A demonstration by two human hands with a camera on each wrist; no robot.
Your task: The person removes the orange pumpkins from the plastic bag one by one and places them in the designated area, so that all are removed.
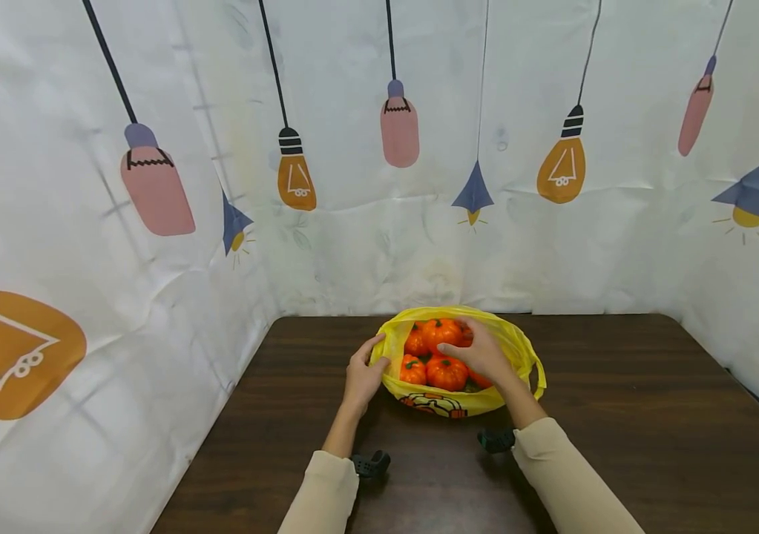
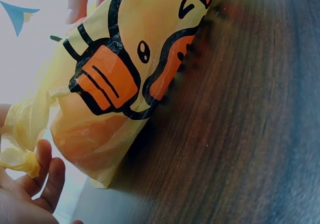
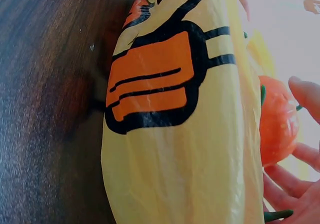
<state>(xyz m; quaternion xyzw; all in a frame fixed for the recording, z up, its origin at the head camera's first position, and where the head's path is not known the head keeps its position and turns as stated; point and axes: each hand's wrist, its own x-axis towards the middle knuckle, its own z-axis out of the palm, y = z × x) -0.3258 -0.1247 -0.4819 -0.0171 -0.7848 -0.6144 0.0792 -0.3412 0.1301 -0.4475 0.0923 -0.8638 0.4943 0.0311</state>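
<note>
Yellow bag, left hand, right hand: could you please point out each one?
Yellow bag [image 3: 175, 164]: right wrist view, plain part of its wall.
Left hand [image 1: 360, 380]: head view, back of the hand.
Right hand [image 1: 487, 357]: head view, back of the hand.

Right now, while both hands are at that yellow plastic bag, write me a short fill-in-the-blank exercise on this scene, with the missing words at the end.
1. The orange cartoon print on the yellow plastic bag is outlined in ____.
2. The glossy, round orange pumpkins have ____ stems.
3. The person's right hand reaches in among the pumpkins while the left hand holds the plastic ____.
4. The bag rests ____ the dark brown wood-grained table.

Missing words: black; green; bag; on.
</note>
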